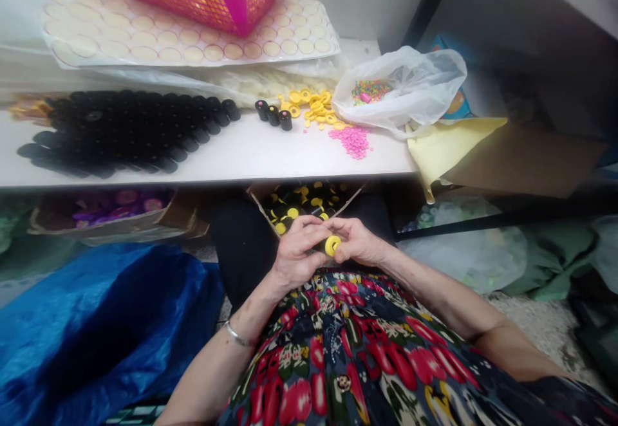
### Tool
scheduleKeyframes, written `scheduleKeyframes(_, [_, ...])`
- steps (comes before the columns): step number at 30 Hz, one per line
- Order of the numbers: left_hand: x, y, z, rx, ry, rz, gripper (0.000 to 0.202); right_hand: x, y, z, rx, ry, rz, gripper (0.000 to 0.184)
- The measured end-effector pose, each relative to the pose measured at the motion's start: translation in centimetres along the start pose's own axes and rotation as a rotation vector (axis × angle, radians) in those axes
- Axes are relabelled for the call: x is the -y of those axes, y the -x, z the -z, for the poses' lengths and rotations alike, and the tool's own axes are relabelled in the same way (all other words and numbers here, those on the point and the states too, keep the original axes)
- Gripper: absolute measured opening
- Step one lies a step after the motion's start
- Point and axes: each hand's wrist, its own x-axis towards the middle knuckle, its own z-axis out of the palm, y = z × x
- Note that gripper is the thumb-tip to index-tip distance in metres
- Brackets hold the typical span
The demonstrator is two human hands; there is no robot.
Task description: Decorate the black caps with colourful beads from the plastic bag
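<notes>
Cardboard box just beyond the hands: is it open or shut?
Open: the cardboard box has no cover across its top, and black and yellow pieces show inside.

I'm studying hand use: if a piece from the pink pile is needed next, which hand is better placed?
Probably the right hand, though its thumb touches the yellow ring: the pink pile lies almost straight ahead, while the left hand sits farther left, gripping the dark piece.
</notes>
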Motion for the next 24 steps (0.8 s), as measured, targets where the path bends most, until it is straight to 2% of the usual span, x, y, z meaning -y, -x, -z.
scheduleKeyframes(4, [-0.4,-0.2,0.2,0.018,-0.004,-0.003,0.025,0.2,0.0,0.0,0.002,0.026,-0.009,0.050])
scheduleKeyframes(9, [-0.4,-0.5,-0.4,0.063,-0.091,-0.102,0.025,-0.3,-0.2,0.1,-0.038,-0.022,0.020,0.054])
scheduleKeyframes(11, [0.3,-0.2,-0.7,0.034,-0.086,-0.041,0.025,-1.0,-0.5,0.1,-0.115,-0.084,0.023,0.049])
scheduleKeyframes(13, [1.3,0.2,-0.9,-0.015,-0.031,0.095,0.026,-1.7,-1.0,0.1,-0.154,-0.155,-0.019,0.046])
scheduleKeyframes(17, [2.5,0.9,-0.6,-0.050,0.115,0.335,0.032,-2.4,-1.5,0.1,-0.050,-0.280,-0.097,0.056])
scheduleKeyframes(20, [2.4,1.0,-0.2,-0.044,0.172,0.382,0.036,-2.1,-1.4,0.3,0.000,-0.313,-0.104,0.057])
scheduleKeyframes(24, [2.1,0.8,-0.1,-0.038,0.156,0.347,0.038,-1.4,-1.2,0.4,0.024,-0.290,-0.150,0.051])
